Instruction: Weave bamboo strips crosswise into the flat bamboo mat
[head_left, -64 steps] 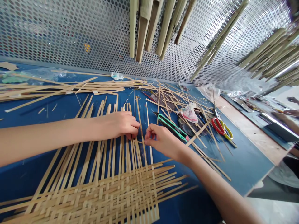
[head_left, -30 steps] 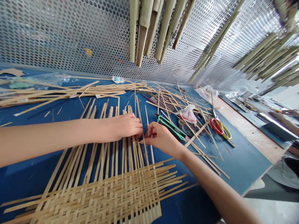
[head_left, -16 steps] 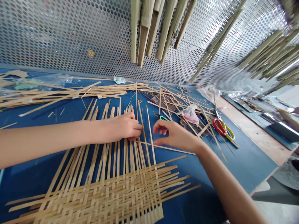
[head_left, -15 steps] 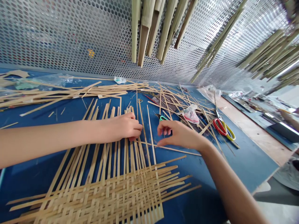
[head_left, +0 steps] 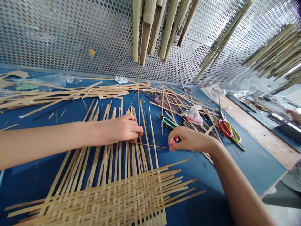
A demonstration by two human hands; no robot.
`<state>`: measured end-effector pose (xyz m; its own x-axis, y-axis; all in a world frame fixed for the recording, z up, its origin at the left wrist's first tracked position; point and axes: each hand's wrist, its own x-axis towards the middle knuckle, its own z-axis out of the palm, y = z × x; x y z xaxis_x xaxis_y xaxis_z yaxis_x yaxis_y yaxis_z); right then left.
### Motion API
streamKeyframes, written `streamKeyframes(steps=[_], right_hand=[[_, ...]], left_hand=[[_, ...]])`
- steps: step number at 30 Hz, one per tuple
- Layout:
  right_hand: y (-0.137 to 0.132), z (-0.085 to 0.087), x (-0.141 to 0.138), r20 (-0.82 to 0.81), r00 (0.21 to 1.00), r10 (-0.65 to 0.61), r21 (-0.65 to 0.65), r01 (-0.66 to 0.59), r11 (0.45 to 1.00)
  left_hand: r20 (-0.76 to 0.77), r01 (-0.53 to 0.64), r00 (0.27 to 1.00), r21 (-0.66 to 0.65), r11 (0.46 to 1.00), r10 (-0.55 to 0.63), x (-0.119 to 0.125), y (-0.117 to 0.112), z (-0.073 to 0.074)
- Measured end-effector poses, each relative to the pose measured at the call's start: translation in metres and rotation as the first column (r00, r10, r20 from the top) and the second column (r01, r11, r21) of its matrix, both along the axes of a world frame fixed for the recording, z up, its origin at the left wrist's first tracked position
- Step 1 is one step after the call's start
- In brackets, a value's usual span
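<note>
Head view: right hand (head_left: 185, 139) pinching thin strip (head_left: 162, 146); left hand (head_left: 127, 128) curled over flat slats (head_left: 134, 160) of woven mat (head_left: 105, 201), grip unclear.

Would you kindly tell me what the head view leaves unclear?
Head view, hidden: the left end of the thin strip, by the left hand.
Head view, hidden: the rear of the green cutter, by the right hand.
Head view, cut off: the woven mat, by the bottom edge.
Head view, too blurred to identify: the far-right clutter.
</note>
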<state>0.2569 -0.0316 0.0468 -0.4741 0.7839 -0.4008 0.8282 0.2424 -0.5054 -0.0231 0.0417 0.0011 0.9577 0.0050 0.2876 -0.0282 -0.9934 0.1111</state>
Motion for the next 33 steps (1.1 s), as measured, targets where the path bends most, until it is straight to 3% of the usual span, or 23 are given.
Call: streamKeyframes(steps=[4,9,14,16,21,28,33], right_hand=[[-0.001,0.001,0.0,-0.015,1.0,0.01,0.031,-0.009,0.999],[-0.004,0.005,-0.002,-0.002,1.0,0.0,0.027,0.0,1.0],[-0.004,0.007,-0.002,-0.157,0.978,-0.135,-0.251,0.092,0.963],[-0.001,0.004,-0.001,-0.167,0.972,-0.166,-0.288,0.113,0.951],[0.006,-0.008,0.002,-0.214,0.944,-0.249,-0.307,0.178,0.935],[0.004,-0.014,-0.008,-0.254,0.93,-0.267,-0.253,0.202,0.946],[0.003,-0.014,-0.008,-0.246,0.933,-0.262,-0.237,0.205,0.95]], left_hand=[[0.045,0.034,0.998,0.034,0.999,-0.035,-0.002,0.0,0.001],[0.043,0.028,0.999,-0.033,0.999,-0.026,-0.007,0.0,0.001],[-0.02,-0.026,1.0,-0.135,0.991,0.023,-0.01,0.001,0.002],[-0.055,-0.042,0.998,-0.153,0.987,0.034,-0.01,0.002,0.003],[-0.109,-0.062,0.993,-0.14,0.988,0.047,-0.006,0.004,0.006],[-0.087,-0.042,0.996,-0.12,0.992,0.032,-0.003,-0.001,0.008],[-0.073,-0.026,0.997,0.007,1.0,0.027,-0.002,0.003,0.008]])
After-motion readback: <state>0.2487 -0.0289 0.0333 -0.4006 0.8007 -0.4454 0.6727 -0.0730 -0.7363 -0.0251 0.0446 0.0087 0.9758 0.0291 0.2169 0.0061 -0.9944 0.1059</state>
